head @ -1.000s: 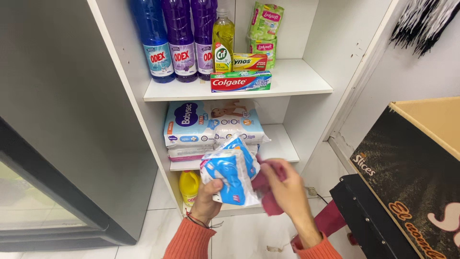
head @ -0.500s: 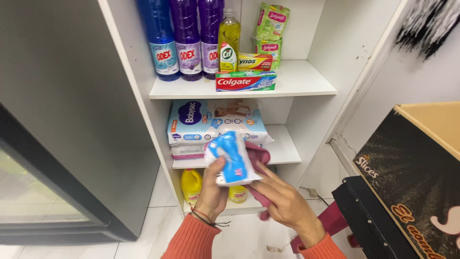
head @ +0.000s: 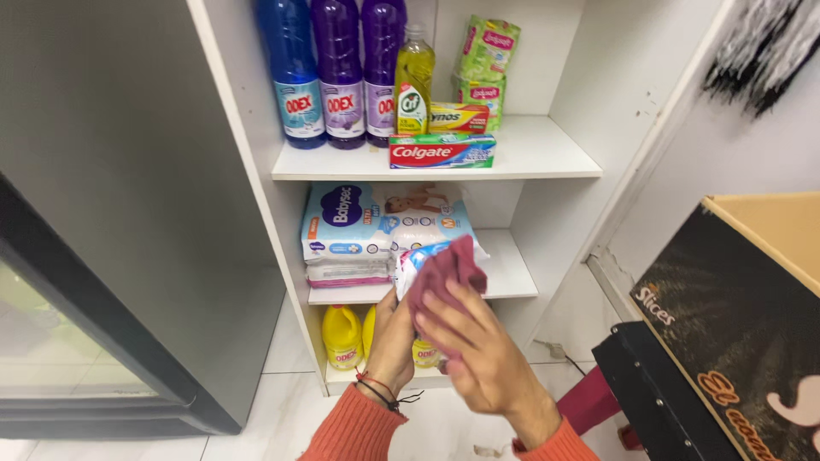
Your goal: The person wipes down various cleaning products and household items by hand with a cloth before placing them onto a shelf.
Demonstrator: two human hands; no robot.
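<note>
Holding a blue and white soft packet (head: 416, 259) upright in front of a white shelf unit (head: 547, 158), the left hand (head: 391, 341) has its fingers closed around the packet's lower part, while the right hand (head: 478, 350) presses a dark red cloth (head: 444, 275) flat against the packet's near face, fingers spread and laid over the cloth, thumb side low. Only the packet's top left corner shows above the cloth; the rest is hidden behind cloth and hands. Both hands sit at the near middle of the view, level with the front edge of the middle shelf, and both wrists wear orange-red knitted sleeves; a thin red and black cord circles the left wrist. Just behind the packet, on the middle shelf, lies a large pale blue diaper pack (head: 380, 220) stacked on a flatter pink and white pack (head: 348, 273). On the bottom shelf, to the left of the hands, stands a yellow jug (head: 342, 335). The top shelf carries a blue bottle (head: 291, 72), two purple bottles (head: 342, 68), a yellow-green bottle (head: 414, 81), green pouches (head: 487, 55) and a red toothpaste box (head: 442, 152) lying at the front edge. A dark grey cabinet side (head: 111, 196) fills the left, and a printed cardboard box (head: 752, 316) stands near right.
</note>
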